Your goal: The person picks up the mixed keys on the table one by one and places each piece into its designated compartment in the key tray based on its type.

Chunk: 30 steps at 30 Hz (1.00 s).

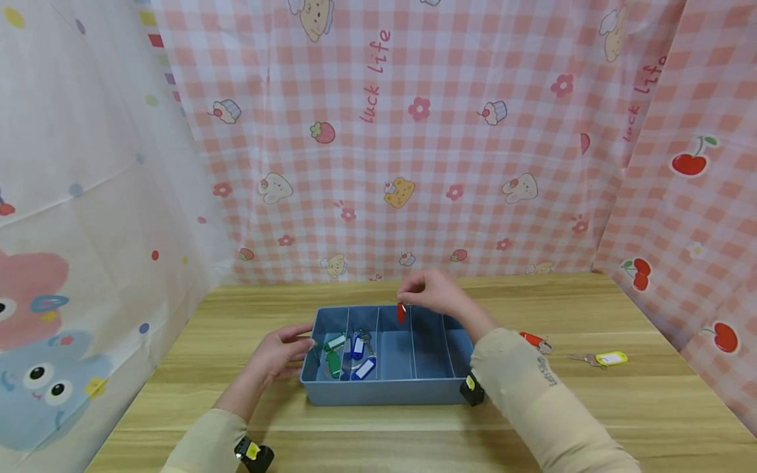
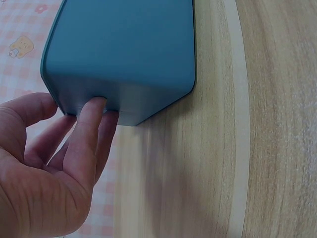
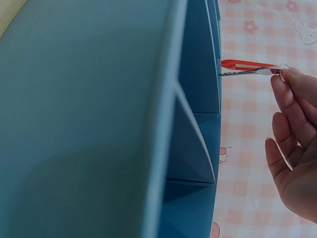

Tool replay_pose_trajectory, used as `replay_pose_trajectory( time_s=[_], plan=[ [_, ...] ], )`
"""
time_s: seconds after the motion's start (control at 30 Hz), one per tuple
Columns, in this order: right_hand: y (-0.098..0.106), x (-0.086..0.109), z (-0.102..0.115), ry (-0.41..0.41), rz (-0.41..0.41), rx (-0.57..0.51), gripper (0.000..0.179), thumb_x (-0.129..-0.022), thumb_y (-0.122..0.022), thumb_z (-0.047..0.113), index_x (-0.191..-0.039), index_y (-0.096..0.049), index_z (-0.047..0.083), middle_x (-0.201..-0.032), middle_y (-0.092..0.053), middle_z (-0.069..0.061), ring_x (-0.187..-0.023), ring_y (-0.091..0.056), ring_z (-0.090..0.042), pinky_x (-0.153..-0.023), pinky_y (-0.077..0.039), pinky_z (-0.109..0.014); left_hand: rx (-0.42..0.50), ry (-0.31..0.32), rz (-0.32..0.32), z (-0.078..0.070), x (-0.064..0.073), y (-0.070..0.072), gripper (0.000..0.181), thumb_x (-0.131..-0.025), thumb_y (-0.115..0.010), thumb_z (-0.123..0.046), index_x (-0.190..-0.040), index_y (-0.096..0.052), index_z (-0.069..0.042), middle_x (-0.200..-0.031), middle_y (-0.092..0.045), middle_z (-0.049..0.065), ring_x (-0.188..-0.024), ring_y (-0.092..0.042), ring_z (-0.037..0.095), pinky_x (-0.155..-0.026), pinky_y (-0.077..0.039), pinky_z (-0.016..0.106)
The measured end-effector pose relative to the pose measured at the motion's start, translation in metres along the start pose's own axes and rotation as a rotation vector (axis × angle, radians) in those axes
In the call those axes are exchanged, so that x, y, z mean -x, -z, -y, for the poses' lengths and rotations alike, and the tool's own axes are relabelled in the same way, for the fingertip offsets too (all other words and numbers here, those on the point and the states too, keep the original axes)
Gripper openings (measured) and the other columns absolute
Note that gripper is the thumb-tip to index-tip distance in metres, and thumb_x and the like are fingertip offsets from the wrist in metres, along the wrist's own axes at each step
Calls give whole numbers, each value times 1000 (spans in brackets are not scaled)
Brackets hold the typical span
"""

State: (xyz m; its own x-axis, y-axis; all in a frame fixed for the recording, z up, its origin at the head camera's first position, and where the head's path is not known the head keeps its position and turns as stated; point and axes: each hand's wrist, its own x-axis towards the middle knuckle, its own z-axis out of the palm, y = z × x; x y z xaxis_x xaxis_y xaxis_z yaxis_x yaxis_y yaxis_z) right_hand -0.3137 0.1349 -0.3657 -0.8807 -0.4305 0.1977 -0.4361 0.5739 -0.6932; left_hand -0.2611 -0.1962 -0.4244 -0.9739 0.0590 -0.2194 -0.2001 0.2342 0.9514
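My right hand [image 1: 434, 292] pinches a red key tag [image 1: 401, 313] by its ring; a key [image 3: 247, 72] hangs alongside the tag. Both dangle at the back of a blue-grey divided box [image 1: 384, 393], over the third compartment from the left. At the box's left end, my left hand [image 1: 280, 355] rests its fingertips [image 2: 90, 109] against the outer wall near the rim. Green key tags [image 1: 334, 364] lie in the leftmost compartment. Blue key tags [image 1: 363, 368] with keys lie in the one beside it.
On the wooden table [image 1: 414, 437], right of the box, lie another red key tag [image 1: 534, 339] with keys and a yellow key tag [image 1: 611, 358] with its key. The red one is close to the right sleeve [image 1: 532, 394]. Patterned cloth [image 1: 414, 151] hangs behind and at both sides.
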Motion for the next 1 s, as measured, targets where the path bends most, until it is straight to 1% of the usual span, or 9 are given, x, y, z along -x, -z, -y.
replay_pose_trajectory(
  time_s=[0.27, 0.43, 0.53, 0.63, 0.8, 0.9, 1.0],
  plan=[
    [-2, -2, -5, -22, 18, 33, 8, -91, -74, 19, -90, -78, 12, -83, -71, 6, -78, -60, -15, -77, -52, -33, 0, 0, 7, -1, 0, -1, 49, -96, -64, -9, -143, -51, -1, -132, -57, 27, -97, -68, 24, -75, -58, 40],
    [-4, -4, -9, -6, 34, 44, 11, -91, -74, 18, -90, -79, 9, -82, -71, 6, -76, -59, -15, -77, -52, -34, -1, 4, 0, -1, 0, -1, 49, -96, -64, -9, -143, -51, -1, -132, -57, 27, -97, -68, 24, -75, -58, 41],
    [-4, -4, -10, -3, 43, 39, 13, -91, -74, 19, -93, -79, 7, -83, -72, 6, -77, -60, -14, -78, -53, -34, -5, 3, -3, -1, 1, 0, 49, -96, -64, -9, -143, -51, -1, -132, -58, 27, -97, -68, 24, -75, -58, 41],
    [-5, -4, -9, -20, 42, 24, 15, -91, -74, 19, -97, -78, 6, -86, -72, 4, -79, -61, -15, -79, -53, -34, -7, 1, -1, 0, 1, 0, 49, -96, -65, -9, -143, -51, -1, -130, -58, 26, -98, -68, 25, -75, -58, 42],
    [-5, -2, -6, -44, 34, 5, 13, -91, -73, 18, -100, -78, 10, -92, -72, 3, -83, -62, -15, -81, -55, -34, -5, 3, -2, 0, 1, -1, 49, -96, -65, -9, -142, -52, -1, -130, -59, 26, -97, -67, 26, -75, -58, 42],
    [-5, -2, -5, -32, 33, 4, 11, -91, -74, 18, -100, -78, 13, -94, -72, 3, -85, -63, -15, -83, -55, -34, -14, 3, -5, -1, 1, -1, 49, -96, -64, -9, -143, -51, -1, -130, -58, 26, -98, -67, 25, -76, -58, 42],
    [-4, 0, -5, -13, 36, -4, 11, -92, -74, 19, -101, -77, 13, -95, -71, 3, -87, -64, -15, -84, -55, -34, -14, 4, -11, 0, 1, 0, 48, -96, -64, -9, -142, -52, -2, -130, -58, 26, -97, -68, 26, -75, -58, 42]
  ],
)
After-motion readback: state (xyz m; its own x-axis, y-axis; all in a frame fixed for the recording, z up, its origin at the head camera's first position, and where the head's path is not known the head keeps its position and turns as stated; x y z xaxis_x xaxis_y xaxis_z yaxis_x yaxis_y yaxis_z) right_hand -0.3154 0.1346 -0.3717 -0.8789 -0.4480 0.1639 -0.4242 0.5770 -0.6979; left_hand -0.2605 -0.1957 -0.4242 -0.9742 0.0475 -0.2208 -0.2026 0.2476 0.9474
